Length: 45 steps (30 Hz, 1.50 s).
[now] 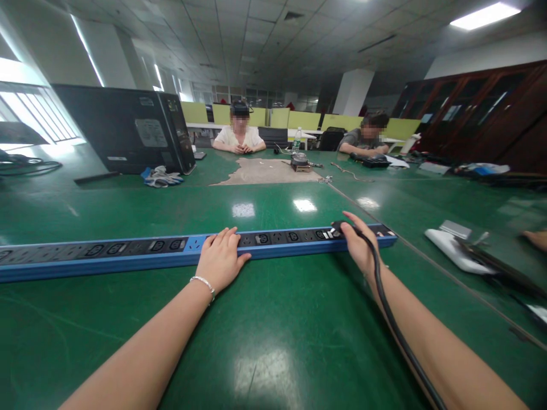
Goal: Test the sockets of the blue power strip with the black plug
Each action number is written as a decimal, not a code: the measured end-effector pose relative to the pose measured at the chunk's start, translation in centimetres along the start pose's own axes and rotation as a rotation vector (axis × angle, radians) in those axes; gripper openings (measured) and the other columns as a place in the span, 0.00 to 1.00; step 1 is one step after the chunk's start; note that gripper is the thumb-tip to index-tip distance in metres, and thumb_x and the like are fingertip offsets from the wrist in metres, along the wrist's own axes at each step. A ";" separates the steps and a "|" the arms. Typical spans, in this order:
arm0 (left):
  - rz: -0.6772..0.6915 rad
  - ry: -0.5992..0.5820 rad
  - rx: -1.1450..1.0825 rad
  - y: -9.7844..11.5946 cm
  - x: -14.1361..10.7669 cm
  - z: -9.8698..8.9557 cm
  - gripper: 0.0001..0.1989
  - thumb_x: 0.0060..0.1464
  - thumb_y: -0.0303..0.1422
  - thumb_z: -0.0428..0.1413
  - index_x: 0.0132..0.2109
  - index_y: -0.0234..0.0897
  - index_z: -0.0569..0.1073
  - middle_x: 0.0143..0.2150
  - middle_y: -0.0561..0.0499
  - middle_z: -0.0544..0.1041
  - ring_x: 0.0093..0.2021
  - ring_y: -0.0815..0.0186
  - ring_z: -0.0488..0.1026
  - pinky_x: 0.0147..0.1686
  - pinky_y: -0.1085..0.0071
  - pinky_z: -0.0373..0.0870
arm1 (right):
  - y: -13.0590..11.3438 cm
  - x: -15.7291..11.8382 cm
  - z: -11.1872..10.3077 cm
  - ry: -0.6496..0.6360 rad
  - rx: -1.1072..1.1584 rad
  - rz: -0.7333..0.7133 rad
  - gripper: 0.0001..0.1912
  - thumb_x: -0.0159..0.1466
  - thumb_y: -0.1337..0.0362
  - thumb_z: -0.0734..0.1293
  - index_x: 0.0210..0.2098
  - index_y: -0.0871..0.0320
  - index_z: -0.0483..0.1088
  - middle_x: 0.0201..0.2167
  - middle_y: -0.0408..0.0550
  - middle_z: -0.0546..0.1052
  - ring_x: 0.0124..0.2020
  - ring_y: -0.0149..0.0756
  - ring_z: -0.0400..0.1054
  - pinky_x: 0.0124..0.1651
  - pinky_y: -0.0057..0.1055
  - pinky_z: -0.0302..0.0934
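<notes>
A long blue power strip [277, 249] with black sockets lies across the green table. My left hand [220, 256] rests over its middle, fingers across the top and thumb along the near side, gripping it. Near the strip's right end, my right hand [356, 245] pinches a black plug [337, 226] between thumb and fingers. The plug's metal prongs point left, just above the sockets; whether they touch the strip I cannot tell. From the plug a thick black cable [387, 310] runs down along my right forearm.
A black computer case [123, 128] and gloves [161, 177] stand at the back left. Two people sit across the green table [128, 336]. A bottle [296, 139] and a round metal device [299, 160] are between them. White and dark items [459, 250] lie at right, near another hand [536, 239].
</notes>
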<state>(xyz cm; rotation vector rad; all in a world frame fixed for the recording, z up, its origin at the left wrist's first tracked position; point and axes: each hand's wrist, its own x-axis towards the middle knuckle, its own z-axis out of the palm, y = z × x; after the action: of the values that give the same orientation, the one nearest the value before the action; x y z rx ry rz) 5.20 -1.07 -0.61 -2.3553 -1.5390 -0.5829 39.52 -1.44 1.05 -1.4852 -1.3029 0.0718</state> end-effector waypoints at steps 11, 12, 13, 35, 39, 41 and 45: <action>-0.007 0.001 -0.026 0.0 0.0 0.0 0.21 0.54 0.43 0.52 0.51 0.36 0.67 0.59 0.41 0.68 0.60 0.54 0.62 0.56 0.57 0.56 | -4.2 -2.3 4.6 -0.208 -0.147 0.008 0.16 0.60 0.54 0.59 0.42 0.52 0.73 0.33 0.45 0.78 0.38 0.38 0.71 0.44 0.33 0.63; -0.006 0.000 -0.027 0.0 0.0 0.0 0.21 0.54 0.43 0.52 0.51 0.35 0.67 0.59 0.41 0.67 0.60 0.54 0.62 0.56 0.57 0.56 | -4.3 -2.3 4.6 -0.215 -0.161 0.009 0.17 0.60 0.54 0.59 0.42 0.52 0.73 0.34 0.45 0.78 0.38 0.39 0.71 0.44 0.34 0.63; -0.005 0.000 -0.028 0.0 0.0 0.0 0.21 0.54 0.43 0.52 0.51 0.35 0.67 0.59 0.40 0.67 0.60 0.54 0.62 0.56 0.57 0.56 | -4.3 -2.3 4.7 -0.225 -0.179 0.013 0.17 0.60 0.54 0.59 0.42 0.52 0.73 0.34 0.45 0.78 0.38 0.39 0.71 0.43 0.34 0.63; -0.006 -0.004 -0.069 0.0 -0.1 0.0 0.22 0.54 0.43 0.52 0.51 0.34 0.66 0.60 0.39 0.67 0.60 0.53 0.61 0.57 0.57 0.55 | -4.2 -3.7 4.9 -0.216 -0.410 -0.247 0.18 0.63 0.57 0.57 0.48 0.53 0.70 0.44 0.49 0.77 0.44 0.42 0.70 0.54 0.42 0.58; -0.009 0.011 -0.061 0.0 -0.1 -0.1 0.21 0.54 0.42 0.52 0.51 0.34 0.66 0.59 0.40 0.67 0.60 0.53 0.61 0.57 0.57 0.55 | -4.1 -4.1 5.3 -0.150 -0.351 -0.192 0.18 0.63 0.56 0.58 0.47 0.54 0.70 0.42 0.50 0.78 0.44 0.41 0.70 0.55 0.43 0.56; -0.011 0.014 -0.065 0.0 -0.1 -0.1 0.21 0.54 0.42 0.52 0.51 0.34 0.66 0.58 0.40 0.68 0.60 0.54 0.62 0.57 0.57 0.55 | -3.9 -4.2 5.7 -0.124 -0.318 -0.178 0.18 0.62 0.56 0.58 0.47 0.54 0.70 0.42 0.50 0.78 0.44 0.40 0.71 0.57 0.43 0.54; -0.023 0.009 -0.081 0.0 0.0 -0.2 0.21 0.54 0.43 0.52 0.51 0.35 0.66 0.58 0.40 0.68 0.59 0.54 0.63 0.57 0.57 0.55 | -3.4 -4.4 6.5 -0.076 -0.346 -0.149 0.18 0.62 0.56 0.58 0.48 0.54 0.69 0.48 0.50 0.76 0.52 0.41 0.66 0.59 0.47 0.48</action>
<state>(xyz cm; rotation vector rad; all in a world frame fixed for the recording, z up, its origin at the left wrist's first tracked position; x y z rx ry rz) 5.17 -1.16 -0.46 -2.3934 -1.5684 -0.6727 31.35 -1.07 -1.58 -1.6811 -1.5405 -0.2060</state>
